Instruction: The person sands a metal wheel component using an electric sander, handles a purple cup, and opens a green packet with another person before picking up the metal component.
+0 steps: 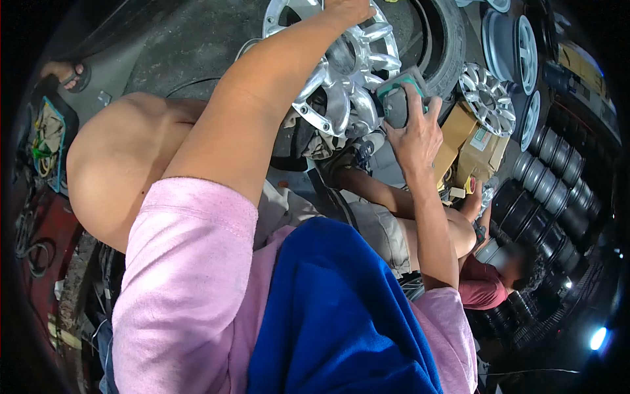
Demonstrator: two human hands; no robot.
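Note:
A shiny silver alloy wheel [359,59] lies in front of me at the top of the view, its spokes bare and polished. My left hand [351,9] reaches over it and grips it near the upper edge; part of that hand is cut off by the frame. My right hand [420,134] is closed over a grey and green power sander [396,108], fingers spread across its top. The sander is at the wheel's right edge; whether it touches the metal I cannot tell. Crumpled cloths [321,146] lie below the wheel.
A tyre [453,49] lies just right of the wheel. Beyond it are another multi-spoke wheel [487,98], a cardboard box [482,154] and stacked dark rims [548,190]. A co-worker in a red shirt [482,282] sits at the right. An open bag [49,141] stands at left.

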